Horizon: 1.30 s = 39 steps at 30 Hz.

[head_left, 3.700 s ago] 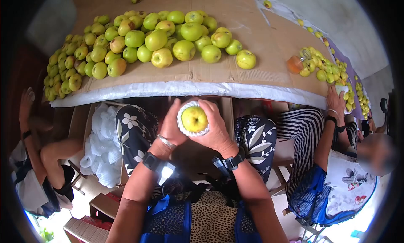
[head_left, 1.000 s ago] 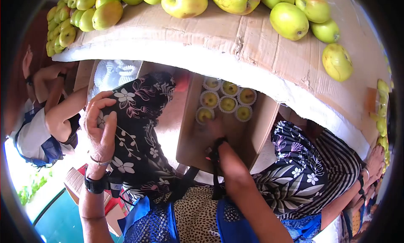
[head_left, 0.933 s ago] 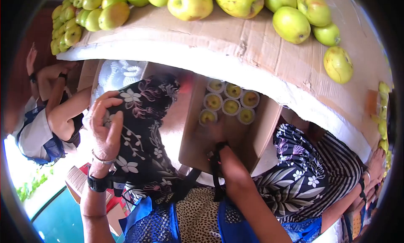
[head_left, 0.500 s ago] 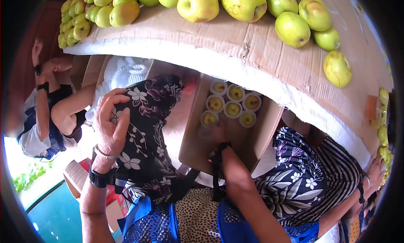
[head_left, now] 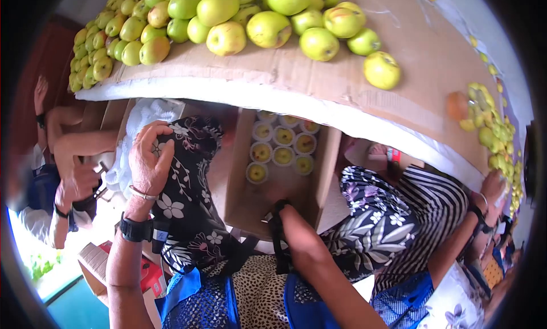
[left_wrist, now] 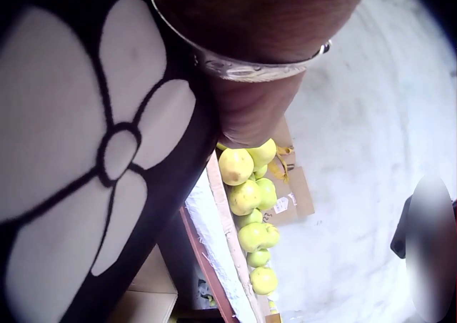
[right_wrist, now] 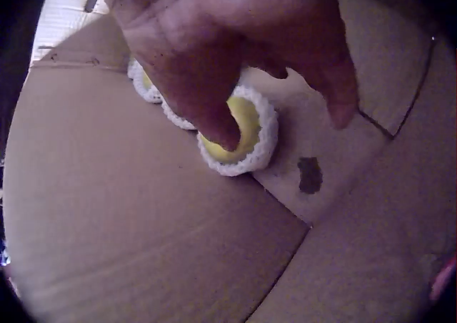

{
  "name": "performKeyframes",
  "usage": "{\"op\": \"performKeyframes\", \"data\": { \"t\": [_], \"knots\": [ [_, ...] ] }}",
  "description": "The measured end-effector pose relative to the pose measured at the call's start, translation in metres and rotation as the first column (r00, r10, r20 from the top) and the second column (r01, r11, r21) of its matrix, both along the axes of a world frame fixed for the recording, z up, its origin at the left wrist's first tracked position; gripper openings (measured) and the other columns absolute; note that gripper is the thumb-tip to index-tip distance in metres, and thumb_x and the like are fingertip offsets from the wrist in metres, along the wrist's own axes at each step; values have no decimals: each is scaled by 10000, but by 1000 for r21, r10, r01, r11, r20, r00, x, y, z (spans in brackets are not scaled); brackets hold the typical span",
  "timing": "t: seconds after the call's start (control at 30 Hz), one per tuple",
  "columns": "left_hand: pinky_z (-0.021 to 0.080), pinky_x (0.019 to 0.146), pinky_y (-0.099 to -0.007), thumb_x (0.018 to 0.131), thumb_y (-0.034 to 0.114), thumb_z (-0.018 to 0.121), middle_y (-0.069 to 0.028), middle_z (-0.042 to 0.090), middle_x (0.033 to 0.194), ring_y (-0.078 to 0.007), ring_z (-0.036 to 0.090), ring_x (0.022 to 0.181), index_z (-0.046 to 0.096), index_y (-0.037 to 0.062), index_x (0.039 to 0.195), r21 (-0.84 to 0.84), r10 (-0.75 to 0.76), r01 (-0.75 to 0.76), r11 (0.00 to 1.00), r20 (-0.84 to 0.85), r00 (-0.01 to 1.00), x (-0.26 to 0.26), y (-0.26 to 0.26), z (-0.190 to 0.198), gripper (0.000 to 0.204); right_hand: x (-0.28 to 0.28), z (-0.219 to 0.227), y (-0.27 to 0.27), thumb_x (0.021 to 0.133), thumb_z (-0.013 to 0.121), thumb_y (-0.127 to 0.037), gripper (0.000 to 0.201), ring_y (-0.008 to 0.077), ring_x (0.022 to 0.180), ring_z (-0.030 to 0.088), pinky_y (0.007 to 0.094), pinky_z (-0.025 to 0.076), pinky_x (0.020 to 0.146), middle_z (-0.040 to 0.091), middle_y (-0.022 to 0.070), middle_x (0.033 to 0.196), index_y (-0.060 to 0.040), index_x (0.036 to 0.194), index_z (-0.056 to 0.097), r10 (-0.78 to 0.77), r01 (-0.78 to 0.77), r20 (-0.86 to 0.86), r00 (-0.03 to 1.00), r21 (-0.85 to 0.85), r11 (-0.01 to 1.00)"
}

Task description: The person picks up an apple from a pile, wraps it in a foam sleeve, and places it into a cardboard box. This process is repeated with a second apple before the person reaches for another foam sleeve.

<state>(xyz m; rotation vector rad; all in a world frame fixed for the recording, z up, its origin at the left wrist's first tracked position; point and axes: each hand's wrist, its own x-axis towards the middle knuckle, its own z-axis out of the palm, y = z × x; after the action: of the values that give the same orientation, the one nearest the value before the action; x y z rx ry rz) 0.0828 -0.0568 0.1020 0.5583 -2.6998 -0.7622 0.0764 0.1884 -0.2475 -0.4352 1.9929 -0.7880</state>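
Observation:
My right hand (head_left: 278,195) reaches down into a cardboard box (head_left: 327,169) between the knees. Inside, several yellow-green apples (head_left: 283,155) sit in rows, each in a white foam net. In the right wrist view, the thumb of the right hand (right_wrist: 235,37) lies over the nearest netted apple (right_wrist: 246,119). Its other fingers are spread apart from the fruit, above the bare box floor. My left hand (head_left: 151,166) rests on the knee in flowered trousers, fingers loosely bent and holding nothing. The left wrist view shows mostly the trousers, a bangle and part of that hand.
A cardboard-covered table (head_left: 285,72) with a white padded edge (head_left: 239,95) overhangs the box and carries a heap of loose apples (head_left: 228,38). White foam nets (head_left: 134,141) fill a box at left. Other people sit on both sides.
Earlier both hands held a netted apple above the lap. Since then the right hand has gone down into the box and the left onto the knee. Lately, the head view has shifted.

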Motion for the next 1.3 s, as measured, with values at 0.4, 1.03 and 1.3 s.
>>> {"op": "performKeyframes", "data": {
  "t": [0.4, 1.03, 1.3],
  "knots": [
    [458, 746, -381, 719, 173, 586, -114, 610, 880, -305, 579, 858, 611, 82, 860, -151, -76, 57, 987, -122, 990, -18, -4, -12, 169, -12, 103, 11, 743, 583, -355, 384, 316, 910, 603, 409, 474, 784, 622, 189, 967, -39, 948, 652, 269, -265, -212, 940, 46, 963],
    [383, 854, -438, 641, 190, 601, -101, 561, 1000, -323, 464, 1076, 626, 79, 849, -188, -109, 82, 979, -137, 985, -36, 74, -25, 237, -8, 162, 15, 790, 520, -127, 353, 362, 1086, 510, 381, 406, 898, 568, 225, 1110, -33, 1130, 543, 267, -263, -277, 923, 50, 963],
    [429, 880, -367, 711, 186, 618, -139, 606, 1027, -295, 550, 1013, 613, 45, 971, 507, -81, 264, 821, -354, 932, -9, 44, -31, 295, -1, 151, 28, 816, 491, -114, 323, 337, 1109, 505, 369, 409, 894, 569, 208, 1123, -32, 1122, 556, 96, -95, -173, 980, 18, 995]
  ]
}}
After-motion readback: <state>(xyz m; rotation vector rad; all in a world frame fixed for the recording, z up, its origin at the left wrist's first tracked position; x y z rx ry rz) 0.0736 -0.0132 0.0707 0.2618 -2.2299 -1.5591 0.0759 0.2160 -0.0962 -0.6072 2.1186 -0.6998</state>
